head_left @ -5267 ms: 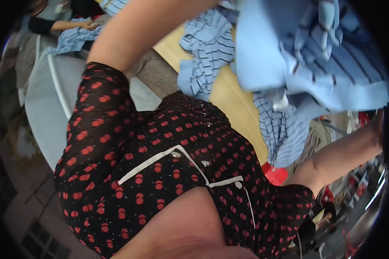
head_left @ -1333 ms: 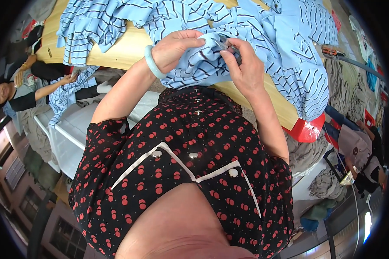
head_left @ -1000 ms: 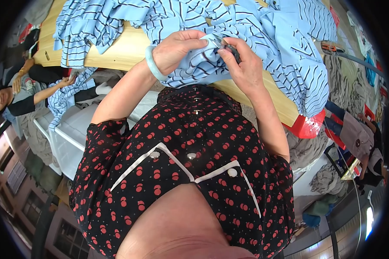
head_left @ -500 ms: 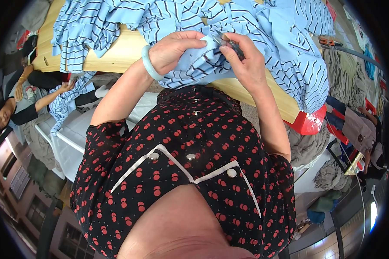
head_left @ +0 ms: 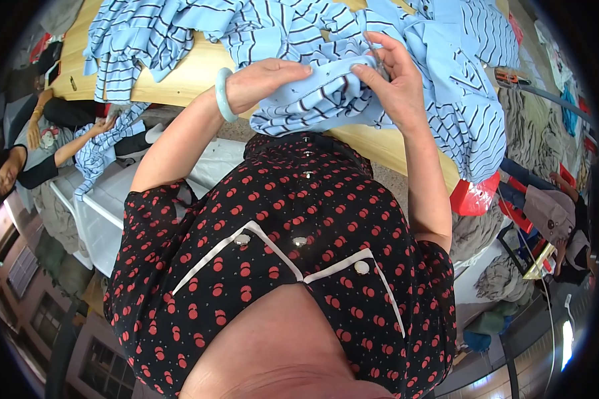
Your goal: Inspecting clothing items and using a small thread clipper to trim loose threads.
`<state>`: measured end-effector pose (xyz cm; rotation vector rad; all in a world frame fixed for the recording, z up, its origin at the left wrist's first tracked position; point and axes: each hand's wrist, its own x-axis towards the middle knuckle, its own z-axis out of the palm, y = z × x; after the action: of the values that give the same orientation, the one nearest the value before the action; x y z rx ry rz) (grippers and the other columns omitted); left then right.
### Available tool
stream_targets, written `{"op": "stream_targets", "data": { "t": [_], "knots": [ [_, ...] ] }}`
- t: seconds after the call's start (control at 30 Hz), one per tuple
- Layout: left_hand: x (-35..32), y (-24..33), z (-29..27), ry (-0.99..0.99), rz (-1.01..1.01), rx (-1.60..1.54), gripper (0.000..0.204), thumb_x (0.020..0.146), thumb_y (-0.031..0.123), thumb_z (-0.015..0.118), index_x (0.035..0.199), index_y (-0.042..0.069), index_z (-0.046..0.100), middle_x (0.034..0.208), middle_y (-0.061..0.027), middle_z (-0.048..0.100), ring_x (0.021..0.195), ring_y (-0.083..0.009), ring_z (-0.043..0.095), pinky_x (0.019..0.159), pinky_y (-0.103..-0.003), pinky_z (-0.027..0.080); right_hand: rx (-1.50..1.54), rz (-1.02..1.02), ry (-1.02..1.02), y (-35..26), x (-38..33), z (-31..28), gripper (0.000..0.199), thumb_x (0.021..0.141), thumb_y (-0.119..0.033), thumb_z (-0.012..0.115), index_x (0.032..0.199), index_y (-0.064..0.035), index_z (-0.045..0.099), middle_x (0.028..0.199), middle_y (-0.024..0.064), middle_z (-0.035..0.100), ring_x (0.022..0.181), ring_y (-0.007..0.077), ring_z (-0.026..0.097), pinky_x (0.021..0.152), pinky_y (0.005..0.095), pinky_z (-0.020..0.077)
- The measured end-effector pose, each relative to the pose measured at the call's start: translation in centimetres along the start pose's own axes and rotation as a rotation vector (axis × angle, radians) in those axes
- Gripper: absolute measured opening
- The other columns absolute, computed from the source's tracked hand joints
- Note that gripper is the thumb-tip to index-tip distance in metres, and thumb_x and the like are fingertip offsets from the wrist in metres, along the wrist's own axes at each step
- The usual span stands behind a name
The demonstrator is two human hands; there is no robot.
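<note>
Since a moment ago the two hands have drawn a little closer together on the cloth, and the right fingers have lifted slightly toward the far side; the garment is bunched tighter between them.

At the far left a seated person [head_left: 30, 156] in grey with dark sleeves handles a strip of striped cloth [head_left: 103, 143], just beside a white frame [head_left: 106, 206]. Farther off, more blue striped fabric [head_left: 136, 40] lies spread over the wooden table [head_left: 186, 76].

The left hand [head_left: 263, 80], with a pale green bangle [head_left: 223, 95] on its wrist, is closed over a fold of the light blue striped garment [head_left: 319, 100], thumb stretched along the top edge. The garment sits at the near edge of the table, right against the person's dark red-dotted dress [head_left: 279, 253].

The right hand [head_left: 396, 86] pinches the same garment, fingers curled around a raised fold; whether a small tool is between the fingertips cannot be told. To its right the cloth hangs over the table edge above a red bag [head_left: 474, 198]. Further right, grey clothes [head_left: 546, 213] are heaped near another person.
</note>
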<state>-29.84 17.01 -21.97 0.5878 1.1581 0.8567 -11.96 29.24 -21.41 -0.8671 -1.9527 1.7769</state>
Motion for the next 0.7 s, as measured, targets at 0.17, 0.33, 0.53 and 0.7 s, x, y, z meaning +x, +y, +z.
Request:
{"op": "stream_targets", "data": {
  "t": [0.17, 0.33, 0.53, 0.7],
  "knots": [
    [-0.1, 0.4, 0.2, -0.03, 0.035, -0.051, 0.027, 0.081, 0.02, 0.053, 0.099, -0.001, 0.056, 0.089, -0.0025, 0.06, 0.076, -0.0056, 0.053, 0.067, -0.018, 0.043, -0.207, -0.033, 0.04, 0.4, 0.2, 0.2, 0.04, 0.074, -0.009, 0.062, 0.11, -0.0075, 0.046, 0.084, 0.0019, 0.054, 0.076, 0.0064, 0.05, 0.067, 0.0178, 0.0393],
    [-0.5, 1.2, 0.1, 0.086, 0.147, -0.194, 0.018, 0.079, 0.014, 0.056, 0.091, 0.002, 0.059, 0.082, -0.0002, 0.059, 0.073, -0.0049, 0.053, 0.067, -0.018, 0.043, -0.499, -0.107, 0.164, -1.5, -0.6, 0.1, 0.035, 0.074, -0.012, 0.062, 0.105, -0.0064, 0.047, 0.085, 0.0006, 0.054, 0.069, 0.0054, 0.048, 0.058, 0.0179, 0.0388],
    [-1.5, 2.8, 1.4, 0.156, 0.232, -0.181, 0.015, 0.077, 0.013, 0.057, 0.088, 0.002, 0.06, 0.08, -0.0002, 0.059, 0.074, -0.0056, 0.052, 0.07, -0.019, 0.041, -0.454, -0.333, 0.083, -3.1, -1.9, 1.0, 0.026, 0.073, -0.012, 0.062, 0.097, -0.0062, 0.052, 0.083, 0.001, 0.056, 0.057, 0.0059, 0.045, 0.049, 0.0183, 0.0358],
    [-1.4, 2.7, 1.8, 0.172, 0.265, -0.202, 0.015, 0.077, 0.012, 0.057, 0.087, 0.001, 0.059, 0.081, -0.0005, 0.059, 0.075, -0.0057, 0.053, 0.07, -0.019, 0.042, -0.474, -0.367, 0.063, -3.1, -1.9, 0.9, 0.027, 0.073, -0.013, 0.062, 0.097, -0.0061, 0.052, 0.079, 0.0017, 0.056, 0.056, 0.0071, 0.045, 0.049, 0.0186, 0.0362]
  ]
}}
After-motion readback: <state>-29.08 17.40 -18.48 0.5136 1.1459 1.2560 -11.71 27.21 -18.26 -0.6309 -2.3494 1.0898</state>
